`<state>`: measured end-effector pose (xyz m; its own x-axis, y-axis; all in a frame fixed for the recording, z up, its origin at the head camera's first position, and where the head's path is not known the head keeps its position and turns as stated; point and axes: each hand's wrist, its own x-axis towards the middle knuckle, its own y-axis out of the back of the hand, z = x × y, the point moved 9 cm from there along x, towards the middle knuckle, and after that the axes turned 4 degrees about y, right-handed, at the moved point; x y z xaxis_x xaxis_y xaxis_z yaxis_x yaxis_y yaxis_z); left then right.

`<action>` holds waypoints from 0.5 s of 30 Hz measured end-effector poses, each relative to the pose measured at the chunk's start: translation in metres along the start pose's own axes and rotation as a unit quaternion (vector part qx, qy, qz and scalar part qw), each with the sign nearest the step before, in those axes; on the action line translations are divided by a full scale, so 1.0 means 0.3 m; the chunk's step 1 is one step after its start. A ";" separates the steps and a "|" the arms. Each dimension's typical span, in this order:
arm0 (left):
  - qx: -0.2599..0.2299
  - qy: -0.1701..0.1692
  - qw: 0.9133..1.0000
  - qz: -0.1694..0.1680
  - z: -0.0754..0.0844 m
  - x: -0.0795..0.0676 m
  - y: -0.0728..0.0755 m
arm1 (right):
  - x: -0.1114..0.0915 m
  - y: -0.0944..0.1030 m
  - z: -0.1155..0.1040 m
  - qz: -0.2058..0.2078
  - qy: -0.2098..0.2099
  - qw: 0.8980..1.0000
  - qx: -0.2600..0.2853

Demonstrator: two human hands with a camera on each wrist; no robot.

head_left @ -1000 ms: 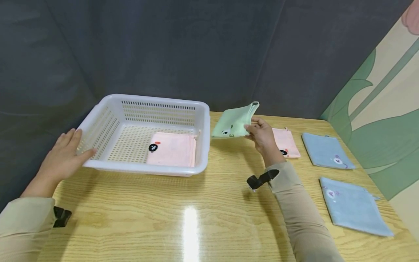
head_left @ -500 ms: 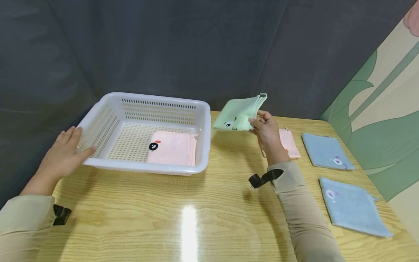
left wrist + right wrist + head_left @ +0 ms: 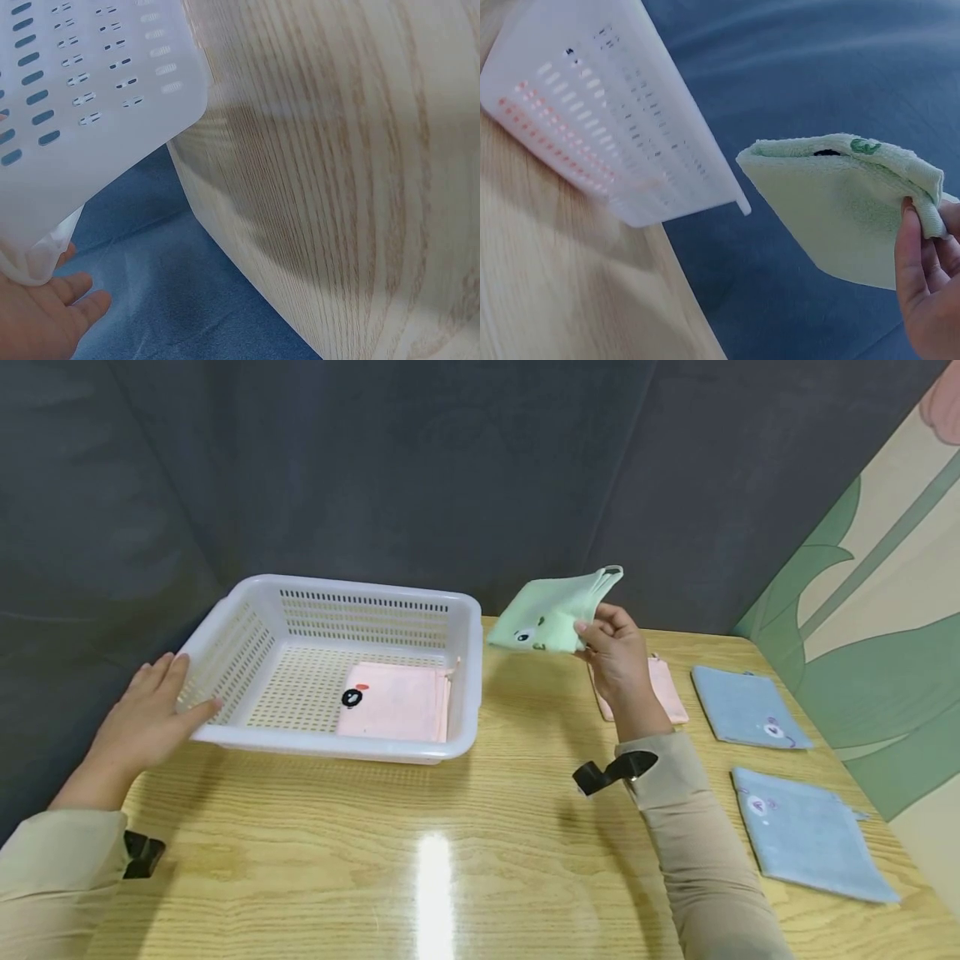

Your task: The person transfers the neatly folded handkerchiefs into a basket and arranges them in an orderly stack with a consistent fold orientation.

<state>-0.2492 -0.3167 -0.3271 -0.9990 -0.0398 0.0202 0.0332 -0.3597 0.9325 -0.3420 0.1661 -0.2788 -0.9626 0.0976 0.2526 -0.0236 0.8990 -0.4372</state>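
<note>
In the head view my right hand (image 3: 621, 662) pinches a folded pale green towel (image 3: 551, 606) by its right edge, between thumb and fingers. The towel hangs above the table, right of the white plastic basket (image 3: 330, 745); an embroidered face and a hanging loop show on it. From the right wrist view, the towel's (image 3: 825, 202) folded layers gape slightly. My left hand (image 3: 146, 718) holds the basket's left front corner, thumb over the rim and fingers outside, as the left wrist view also shows. Inside the basket, at the front right, lies a folded pink towel (image 3: 397, 702).
Another pink towel (image 3: 666, 689) lies on the wooden table (image 3: 510, 843), partly hidden behind my right hand. Two folded blue towels (image 3: 750, 703) lie farther right, one nearer the front. A dark curtain (image 3: 420, 468) hangs behind, and a painted wall (image 3: 892, 660) borders the right side.
My right hand has risen and shifted a little to the right with the green towel, covering more of the pink towel behind it. The left hand and basket stay put.
</note>
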 end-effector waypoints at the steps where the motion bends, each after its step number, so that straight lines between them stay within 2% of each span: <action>1: 0.000 0.000 1.000 0.000 0.001 0.000 0.001 | -0.003 -0.006 -0.003 -0.002 0.001 1.000 0.005; 15: 0.000 -0.003 1.000 -0.002 0.001 0.000 0.003 | -0.035 -0.095 -0.003 -0.027 0.002 0.999 0.021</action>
<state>-0.2492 -0.3168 -0.3263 -0.9993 -0.0321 0.0181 0.0285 -0.3606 0.9323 -0.3309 0.1398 -0.2681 -0.9587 0.0508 0.2800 -0.0869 0.8847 -0.4580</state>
